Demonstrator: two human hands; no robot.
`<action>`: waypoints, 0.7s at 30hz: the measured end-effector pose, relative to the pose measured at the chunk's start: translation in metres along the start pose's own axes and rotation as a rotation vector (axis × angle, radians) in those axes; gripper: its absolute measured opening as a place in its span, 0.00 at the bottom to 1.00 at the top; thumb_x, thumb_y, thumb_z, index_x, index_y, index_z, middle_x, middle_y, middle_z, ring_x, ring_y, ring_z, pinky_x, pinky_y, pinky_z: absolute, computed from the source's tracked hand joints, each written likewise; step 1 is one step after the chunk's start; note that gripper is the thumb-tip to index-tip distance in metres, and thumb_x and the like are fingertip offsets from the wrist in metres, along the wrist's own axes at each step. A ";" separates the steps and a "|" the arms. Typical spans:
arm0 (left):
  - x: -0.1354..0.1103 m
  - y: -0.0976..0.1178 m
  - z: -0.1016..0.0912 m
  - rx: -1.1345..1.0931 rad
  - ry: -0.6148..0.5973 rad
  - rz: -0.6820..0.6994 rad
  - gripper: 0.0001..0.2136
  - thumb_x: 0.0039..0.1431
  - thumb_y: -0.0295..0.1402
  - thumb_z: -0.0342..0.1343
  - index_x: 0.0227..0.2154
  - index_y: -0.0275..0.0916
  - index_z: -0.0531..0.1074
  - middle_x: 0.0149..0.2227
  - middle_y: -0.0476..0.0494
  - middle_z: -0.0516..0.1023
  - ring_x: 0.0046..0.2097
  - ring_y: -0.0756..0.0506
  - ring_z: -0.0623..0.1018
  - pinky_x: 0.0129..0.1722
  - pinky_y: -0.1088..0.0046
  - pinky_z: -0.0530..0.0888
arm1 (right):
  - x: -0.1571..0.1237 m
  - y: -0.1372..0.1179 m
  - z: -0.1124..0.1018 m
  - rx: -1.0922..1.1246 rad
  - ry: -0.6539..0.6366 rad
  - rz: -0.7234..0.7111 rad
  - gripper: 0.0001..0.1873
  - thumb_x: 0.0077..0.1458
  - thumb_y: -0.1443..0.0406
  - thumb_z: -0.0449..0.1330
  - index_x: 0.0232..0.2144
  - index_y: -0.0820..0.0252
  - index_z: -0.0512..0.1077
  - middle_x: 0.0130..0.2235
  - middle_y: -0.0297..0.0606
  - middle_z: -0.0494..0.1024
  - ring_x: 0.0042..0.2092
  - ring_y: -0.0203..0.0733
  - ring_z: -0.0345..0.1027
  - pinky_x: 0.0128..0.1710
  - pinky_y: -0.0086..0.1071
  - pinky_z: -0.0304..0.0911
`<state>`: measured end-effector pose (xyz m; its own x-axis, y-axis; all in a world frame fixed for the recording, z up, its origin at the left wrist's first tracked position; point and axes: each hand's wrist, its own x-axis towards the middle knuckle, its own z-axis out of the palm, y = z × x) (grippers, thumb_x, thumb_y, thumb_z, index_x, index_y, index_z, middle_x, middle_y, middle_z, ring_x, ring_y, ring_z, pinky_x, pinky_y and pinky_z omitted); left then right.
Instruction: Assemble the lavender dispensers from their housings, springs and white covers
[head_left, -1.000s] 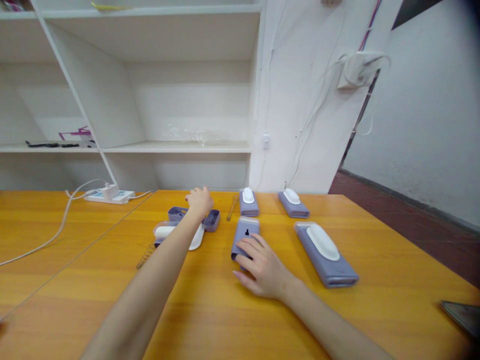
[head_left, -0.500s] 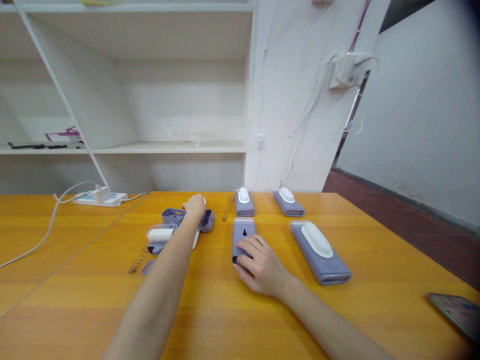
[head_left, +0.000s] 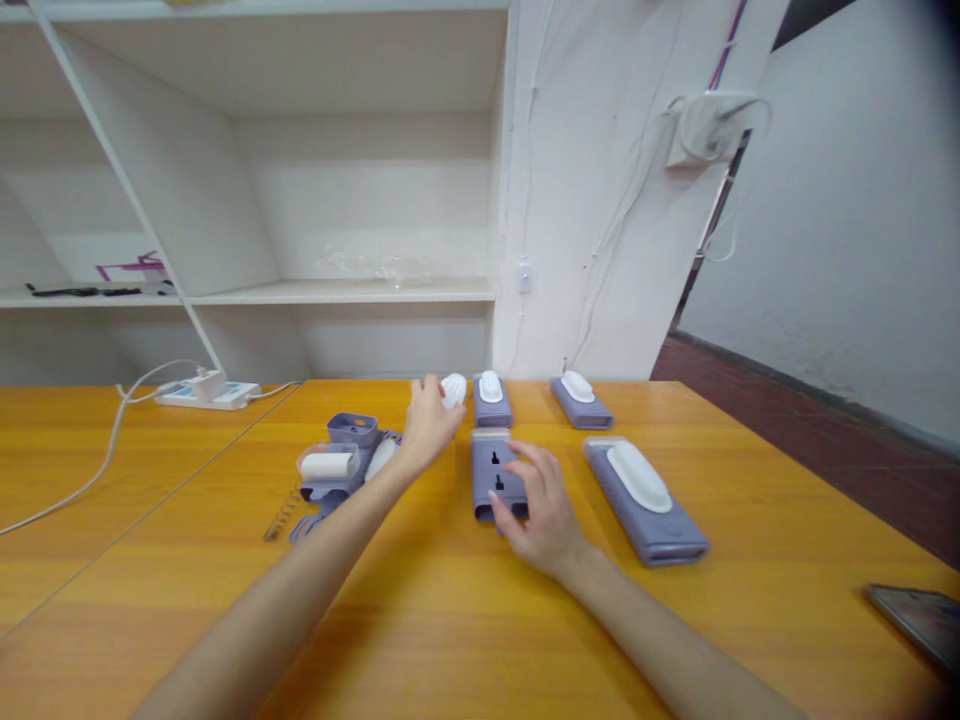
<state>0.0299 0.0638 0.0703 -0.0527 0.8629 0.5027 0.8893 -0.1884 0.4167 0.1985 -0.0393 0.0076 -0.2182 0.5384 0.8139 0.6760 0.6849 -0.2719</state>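
Observation:
A white ribbed oval piece (head_left: 453, 390) is pinched in the fingers of my left hand (head_left: 430, 424), raised above the table's back part. My right hand (head_left: 546, 510) has its fingers spread and curved over the right side of a purple-grey casing (head_left: 487, 468) with two dark slots; whether the fingertips touch it is unclear. Just behind that casing lies a similar one (head_left: 491, 412) with a white oval piece on top. Left of my left forearm are loose parts: an open purple casing (head_left: 352, 428), a white roller (head_left: 328, 466) under a clear cover and a coil spring (head_left: 282, 515).
Two more purple casings with white oval pieces, one at the back (head_left: 582, 404) and a larger one nearer (head_left: 646, 505), lie to the right. A phone (head_left: 915, 620) rests at the right edge. A power strip (head_left: 210, 392) with a white cable is at the back left.
My left hand has moved right from the loose parts, bringing the white oval piece up. My right hand's fingers have drawn back and spread, uncovering the casing's second slot.

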 end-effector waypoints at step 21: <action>-0.112 0.006 0.007 -0.244 -0.189 0.497 0.27 0.50 0.34 0.55 0.53 0.39 0.54 0.57 0.36 0.59 0.59 0.38 0.59 0.56 0.54 0.58 | 0.006 0.020 0.000 0.305 -0.109 0.256 0.14 0.57 0.62 0.51 0.45 0.56 0.66 0.54 0.42 0.66 0.57 0.45 0.57 0.57 0.45 0.52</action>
<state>0.0443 -0.0309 0.0112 0.4460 0.7079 0.5477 0.6550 -0.6752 0.3392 0.2112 -0.0223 0.0070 -0.1544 0.7479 0.6456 0.4821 0.6274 -0.6115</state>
